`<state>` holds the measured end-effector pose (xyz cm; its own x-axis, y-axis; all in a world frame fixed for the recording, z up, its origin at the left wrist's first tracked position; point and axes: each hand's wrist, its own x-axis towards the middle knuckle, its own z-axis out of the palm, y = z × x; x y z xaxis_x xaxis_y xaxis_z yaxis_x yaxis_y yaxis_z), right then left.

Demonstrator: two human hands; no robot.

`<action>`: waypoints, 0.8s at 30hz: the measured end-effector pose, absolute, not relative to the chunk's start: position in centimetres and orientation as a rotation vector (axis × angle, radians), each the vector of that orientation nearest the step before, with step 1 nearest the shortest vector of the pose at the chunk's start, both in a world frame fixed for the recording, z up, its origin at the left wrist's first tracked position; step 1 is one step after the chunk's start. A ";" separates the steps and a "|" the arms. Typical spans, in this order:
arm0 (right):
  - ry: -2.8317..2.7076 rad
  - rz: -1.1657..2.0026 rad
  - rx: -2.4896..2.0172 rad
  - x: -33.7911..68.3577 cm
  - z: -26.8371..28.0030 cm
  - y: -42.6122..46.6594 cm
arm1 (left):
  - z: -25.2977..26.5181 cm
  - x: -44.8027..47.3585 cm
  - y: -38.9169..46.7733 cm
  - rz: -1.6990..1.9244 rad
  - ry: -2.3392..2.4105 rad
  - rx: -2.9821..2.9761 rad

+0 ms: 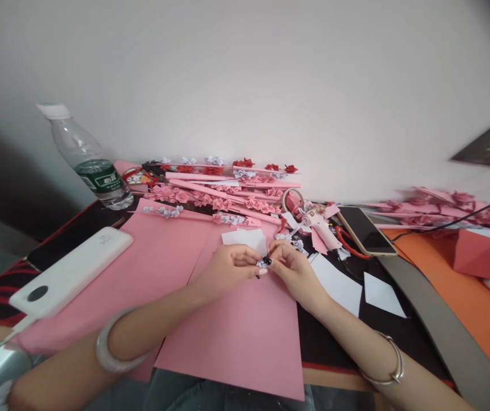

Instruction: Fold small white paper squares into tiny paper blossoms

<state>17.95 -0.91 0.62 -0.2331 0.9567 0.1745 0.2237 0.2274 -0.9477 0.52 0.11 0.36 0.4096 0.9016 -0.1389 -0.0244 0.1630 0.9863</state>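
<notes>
My left hand (238,264) and my right hand (291,267) meet above a large pink paper sheet (236,337). Pinched between their fingertips is a small white paper flower (262,264), mostly covered by the fingers. Just behind my left hand lie some white paper pieces (245,238). Beyond my right hand, a pale pink glue gun (322,228) rests among scraps, close to more white paper flowers (298,245). White paper sheets (339,282) sit beneath and beside my right forearm.
A water bottle (94,162) and a white power bank (71,271) stand left. Pink paper sticks with flowers (219,200) line the wall, near a tape roll (292,201). Right are a phone (367,229), orange paper (458,297) and a red paper piece (484,254).
</notes>
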 end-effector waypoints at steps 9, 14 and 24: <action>-1.679 1.056 -1.152 18.1 0.8 -0.8 | 0.2 0.5 0.3 0.805 0.901 1.224; -1.674 1.104 -1.142 18.1 0.8 -0.7 | 0.3 0.5 0.2 0.799 0.874 1.226; -1.645 1.201 -1.110 18.2 0.8 -0.6 | 0.4 0.3 0.3 0.794 0.848 1.253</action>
